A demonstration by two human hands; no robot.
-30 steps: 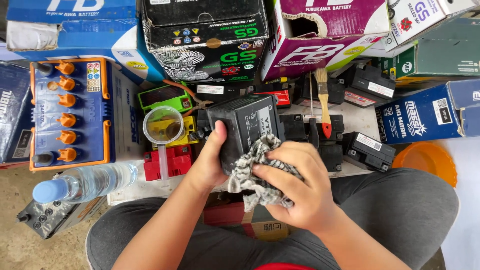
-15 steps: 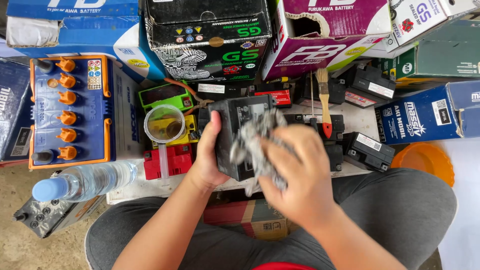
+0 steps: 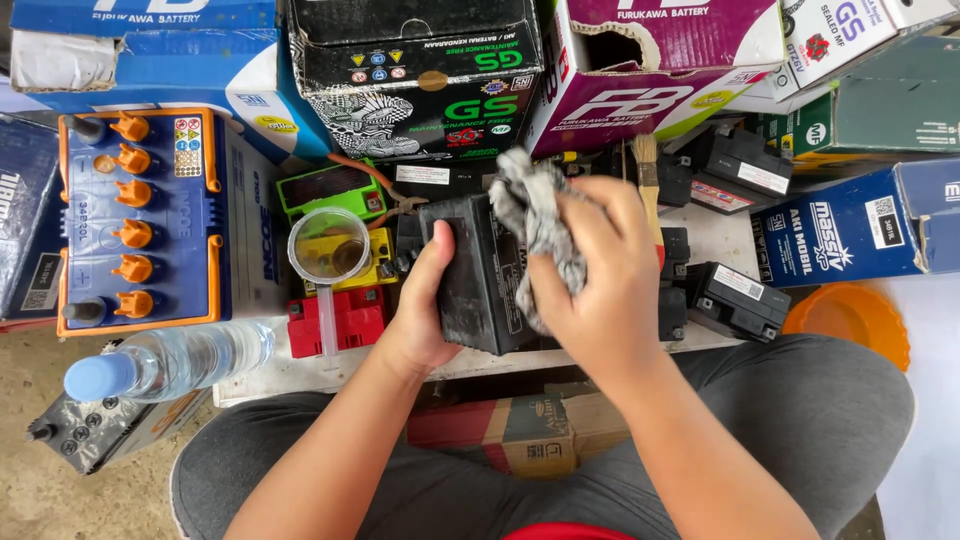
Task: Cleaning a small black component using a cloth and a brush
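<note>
While left hand [image 3: 425, 310] grips battery [image 3: 478, 275], right hand [image 3: 595, 275] seemingly presses rag [image 3: 535, 215].

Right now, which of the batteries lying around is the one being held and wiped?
The dusty black box-shaped battery at centre: the left hand grips it, and the right hand presses a grey rag against it. The others lie untouched.

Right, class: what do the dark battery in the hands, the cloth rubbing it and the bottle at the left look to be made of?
Battery: probably moulded hard plastic, matt black, with scuffed dusty faces and crisp edges.
Cloth: soft woven fabric, grey and mottled, crumpling under the right hand.
Bottle: clear thin plastic, glossy and see-through, with a blue cap.
</note>
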